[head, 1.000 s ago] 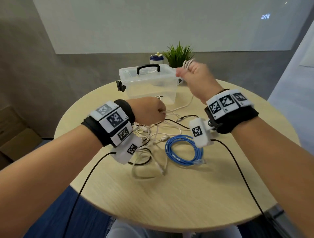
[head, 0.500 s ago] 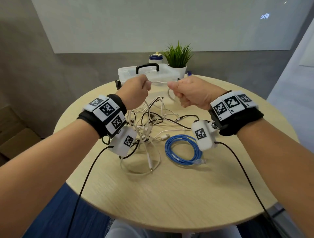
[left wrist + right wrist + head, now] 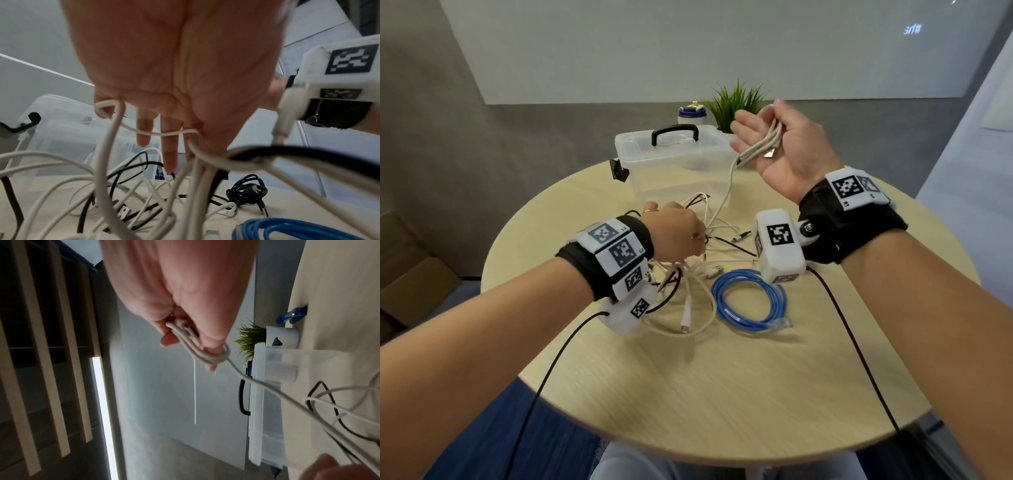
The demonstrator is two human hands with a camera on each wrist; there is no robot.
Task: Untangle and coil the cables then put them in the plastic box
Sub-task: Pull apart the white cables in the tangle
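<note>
Right hand (image 3: 787, 144) raised, gripping white cable (image 3: 760, 145) loops — left hand (image 3: 676, 233) pinching its strand, above tangle (image 3: 688, 274) beside plastic box (image 3: 671, 161)

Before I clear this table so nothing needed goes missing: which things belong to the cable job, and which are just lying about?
Job:
white cable looped in right hand
tangled cables under left hand
blue cable, already coiled
plastic box, lid on

Lying about:
potted plant
small jar
</note>
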